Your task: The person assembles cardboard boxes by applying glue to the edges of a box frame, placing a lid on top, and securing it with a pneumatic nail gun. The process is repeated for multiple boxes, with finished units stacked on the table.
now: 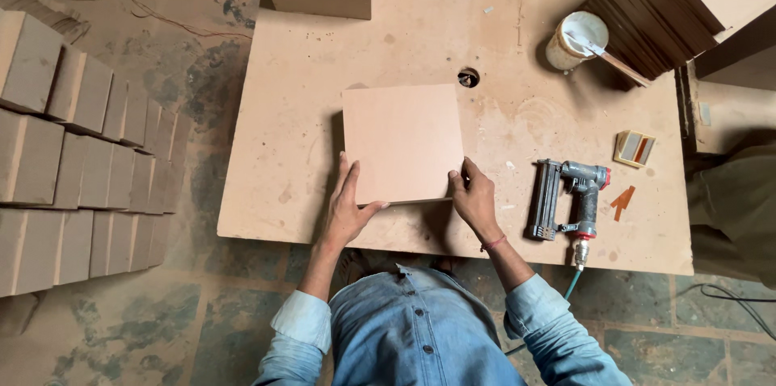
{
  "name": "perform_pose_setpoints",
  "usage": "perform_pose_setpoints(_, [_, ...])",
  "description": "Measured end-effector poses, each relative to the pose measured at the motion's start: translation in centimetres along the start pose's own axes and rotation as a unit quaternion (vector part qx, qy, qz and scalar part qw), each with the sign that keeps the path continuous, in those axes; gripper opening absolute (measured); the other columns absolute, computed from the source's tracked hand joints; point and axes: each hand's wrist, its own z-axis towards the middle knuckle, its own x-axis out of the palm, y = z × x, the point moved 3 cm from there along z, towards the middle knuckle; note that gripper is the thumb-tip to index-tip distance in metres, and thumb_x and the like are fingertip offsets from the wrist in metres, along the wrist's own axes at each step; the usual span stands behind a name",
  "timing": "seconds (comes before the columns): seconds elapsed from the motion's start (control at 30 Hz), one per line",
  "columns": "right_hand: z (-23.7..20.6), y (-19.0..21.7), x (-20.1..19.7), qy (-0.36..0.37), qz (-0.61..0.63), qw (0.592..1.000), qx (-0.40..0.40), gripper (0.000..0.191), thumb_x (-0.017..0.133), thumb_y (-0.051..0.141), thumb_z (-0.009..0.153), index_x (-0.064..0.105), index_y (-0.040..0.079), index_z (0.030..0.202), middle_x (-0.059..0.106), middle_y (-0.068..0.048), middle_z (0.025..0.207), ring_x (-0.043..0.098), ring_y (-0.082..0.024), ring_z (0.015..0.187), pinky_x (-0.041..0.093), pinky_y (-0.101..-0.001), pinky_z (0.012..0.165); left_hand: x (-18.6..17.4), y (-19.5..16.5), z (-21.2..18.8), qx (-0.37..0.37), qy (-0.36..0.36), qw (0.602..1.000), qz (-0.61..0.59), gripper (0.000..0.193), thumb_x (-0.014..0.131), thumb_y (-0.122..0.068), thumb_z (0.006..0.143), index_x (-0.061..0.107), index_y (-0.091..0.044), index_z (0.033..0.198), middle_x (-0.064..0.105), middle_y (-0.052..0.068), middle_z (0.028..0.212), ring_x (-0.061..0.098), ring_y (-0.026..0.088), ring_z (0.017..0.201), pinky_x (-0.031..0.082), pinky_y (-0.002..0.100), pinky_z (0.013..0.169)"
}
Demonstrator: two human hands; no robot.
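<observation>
- Stacked fibreboard boxes (81, 151) stand on the floor, well left of the counter (283, 192).
- Left hand (347, 208) lies flat along the square board's (402, 143) lower-left edge, thumb hooked under the near corner.
- The board sits on the counter straight ahead of both hands, no long axis, each hand equally near.
- Right hand (474, 200) pinches the lower-right corner.
- A nail gun (566, 196) lies just right; a glue pot (576, 38) stands farther off.

A small open box (634, 148), yellowish with grey and orange-red contents, lies near the worktable's (420, 22) right edge. Just below it lies an orange-red strip (622, 202).
</observation>
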Motion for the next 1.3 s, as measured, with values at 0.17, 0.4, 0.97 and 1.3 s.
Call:
perform_pose_setpoints(0.17, [0.4,-1.9,-2.0,-0.006,0.030,0.995,-0.098,0.044,0.064,0.020,0.101,0.058,-0.007,0.136,0.069,-0.027,0.122,0.071,-0.033,0.108,0.057,-0.0399,0.091,-0.2,-0.1,-1.0,0.008,-0.036,0.999,-0.003,0.101,0.091,-0.030,0.073,0.037,0.003,0.151,0.024,0.026,0.164,0.038,0.041,0.147,0.044,0.044,0.113])
perform_pose_setpoints(0.4, [-2.3,-4.2,-3.9,0.062,-0.058,0.984,-0.159,0.038,0.072,0.020,0.093,0.067,-0.002,0.123,0.073,-0.023,0.112,0.075,-0.034,0.091,0.061,-0.0388,0.077,0.1,0.5,-2.5,0.023,-0.107,0.994,-0.004,0.074,0.088,-0.018,0.077,0.057,0.001,0.141,0.051,0.021,0.152,0.056,0.035,0.136,0.052,0.040,0.107])
perform_pose_setpoints(0.97, [-1.9,-6.0,-3.9,0.016,-0.118,0.962,-0.247,0.053,0.068,-0.003,0.076,0.067,0.004,0.129,0.070,-0.020,0.114,0.067,-0.034,0.102,0.057,-0.0435,0.085,0.2,0.9,-2.0,0.003,-0.128,0.992,-0.025,0.067,0.093,-0.019,0.070,0.068,0.002,0.128,0.058,0.021,0.145,0.062,0.031,0.131,0.054,0.038,0.105])
perform_pose_setpoints(1.3, [-0.7,-13.2,-15.7,-0.183,-0.334,0.922,0.060,0.046,0.075,0.023,0.090,0.062,-0.009,0.120,0.059,-0.035,0.123,0.054,-0.050,0.114,0.047,-0.0551,0.095,-0.2,0.6,-1.8,0.004,-0.131,0.991,-0.010,0.066,0.094,-0.020,0.067,0.070,0.002,0.125,0.061,0.020,0.143,0.062,0.031,0.131,0.053,0.038,0.107])
